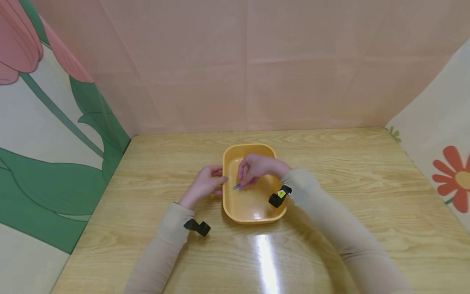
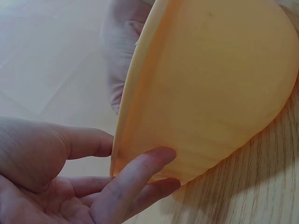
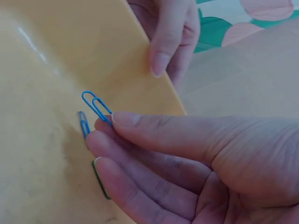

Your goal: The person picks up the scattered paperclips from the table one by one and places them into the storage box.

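Observation:
A yellow plastic basin (image 1: 236, 214) with rounded corners stands on the table. My left hand (image 1: 203, 183) grips its left rim, the thumb over the edge and the fingers against the outer wall (image 2: 224, 88). Inside the basin, my right hand (image 1: 256, 168) pinches a blue paper clip (image 3: 95, 103) between thumb and index finger. Below that clip, in the right wrist view, another blue paper clip (image 3: 83, 124) lies in the basin. A green paper clip (image 3: 100, 181) shows partly behind the right fingers; the rest of it is hidden.
The wood-grain table (image 1: 360, 183) extends on both sides of the basin. A pinkish cloth (image 1: 246, 65) hangs behind it, with flower-printed panels at left and right. Each wrist carries a small black camera mount.

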`<state>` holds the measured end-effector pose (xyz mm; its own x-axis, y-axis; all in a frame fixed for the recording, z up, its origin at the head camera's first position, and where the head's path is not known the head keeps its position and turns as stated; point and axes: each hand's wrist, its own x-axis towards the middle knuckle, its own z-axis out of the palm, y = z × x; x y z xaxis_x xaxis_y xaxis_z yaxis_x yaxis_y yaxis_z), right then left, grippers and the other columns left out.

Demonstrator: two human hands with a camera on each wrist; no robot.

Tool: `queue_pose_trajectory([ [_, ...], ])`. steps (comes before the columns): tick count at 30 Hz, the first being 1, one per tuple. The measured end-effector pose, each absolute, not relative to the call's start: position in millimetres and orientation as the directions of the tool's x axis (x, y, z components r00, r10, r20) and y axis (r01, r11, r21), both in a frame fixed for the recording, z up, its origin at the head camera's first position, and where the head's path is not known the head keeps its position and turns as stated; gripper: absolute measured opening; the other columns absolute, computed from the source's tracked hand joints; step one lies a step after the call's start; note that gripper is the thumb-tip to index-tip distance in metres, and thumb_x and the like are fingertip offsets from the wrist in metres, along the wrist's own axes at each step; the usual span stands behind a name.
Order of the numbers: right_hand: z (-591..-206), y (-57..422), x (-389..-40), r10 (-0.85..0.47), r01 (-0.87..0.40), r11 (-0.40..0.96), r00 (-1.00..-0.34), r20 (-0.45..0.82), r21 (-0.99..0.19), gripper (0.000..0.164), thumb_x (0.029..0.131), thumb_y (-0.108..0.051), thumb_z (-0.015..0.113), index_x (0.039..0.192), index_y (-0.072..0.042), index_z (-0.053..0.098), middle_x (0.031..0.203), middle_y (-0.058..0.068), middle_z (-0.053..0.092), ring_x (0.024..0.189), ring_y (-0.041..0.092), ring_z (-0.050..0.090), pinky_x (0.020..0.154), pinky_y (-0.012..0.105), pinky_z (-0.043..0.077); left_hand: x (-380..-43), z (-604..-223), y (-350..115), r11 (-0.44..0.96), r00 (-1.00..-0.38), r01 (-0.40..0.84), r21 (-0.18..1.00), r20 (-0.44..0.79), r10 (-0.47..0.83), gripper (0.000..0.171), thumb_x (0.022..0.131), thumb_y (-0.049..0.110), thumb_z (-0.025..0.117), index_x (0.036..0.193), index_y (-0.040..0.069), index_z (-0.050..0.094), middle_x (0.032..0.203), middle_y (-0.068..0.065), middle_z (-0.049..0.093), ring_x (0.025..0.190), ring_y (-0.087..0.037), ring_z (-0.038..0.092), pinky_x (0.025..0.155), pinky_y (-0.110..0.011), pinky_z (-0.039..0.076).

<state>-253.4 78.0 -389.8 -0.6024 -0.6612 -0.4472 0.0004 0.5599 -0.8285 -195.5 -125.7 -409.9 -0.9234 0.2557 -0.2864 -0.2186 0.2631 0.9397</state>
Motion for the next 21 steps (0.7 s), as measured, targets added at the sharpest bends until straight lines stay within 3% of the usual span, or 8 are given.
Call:
queue_pose_trajectory([
  [7,-388,79,-253,-0.633,-0.019,0.612,-0.611,-0.475,-0.791,0.018,0.086,0.006,0.063,0.102,0.013,0.061,0.093,0.021,0.07,0.082,0.026,0.068,0.075,0.038,0.057,-196,-409,-125,0.262,-0.924,-0.22,0.94,-0.287,0.253,0.048,0.093,0.003,0.059,0.137,-0.006,0.043,0.128,-0.026,0.053,0.103,-0.038,0.061,0.067,-0.034,0.058],
  [15,-381,89,-258,-0.699,-0.098,0.54,-0.604,-0.382,-0.836,0.019,0.09,0.008,0.052,0.108,0.012,0.058,0.099,0.024,0.068,0.092,0.032,0.066,0.077,0.041,0.055,-197,-411,-127,0.266,-0.92,-0.217,0.939,-0.288,0.267,0.045,0.094,0.005,0.058,0.136,-0.006,0.045,0.128,-0.026,0.053,0.104,-0.038,0.061,0.068,-0.035,0.058],
  [21,-368,99,-260,-0.745,-0.144,0.493,-0.579,-0.331,-0.858,0.025,0.097,-0.008,0.051,0.116,0.006,0.059,0.109,0.024,0.065,0.102,0.035,0.062,0.088,0.047,0.051,-197,-412,-128,0.275,-0.921,-0.22,0.936,-0.292,0.258,0.047,0.093,0.005,0.059,0.137,-0.006,0.044,0.129,-0.026,0.052,0.103,-0.037,0.061,0.069,-0.036,0.058],
])
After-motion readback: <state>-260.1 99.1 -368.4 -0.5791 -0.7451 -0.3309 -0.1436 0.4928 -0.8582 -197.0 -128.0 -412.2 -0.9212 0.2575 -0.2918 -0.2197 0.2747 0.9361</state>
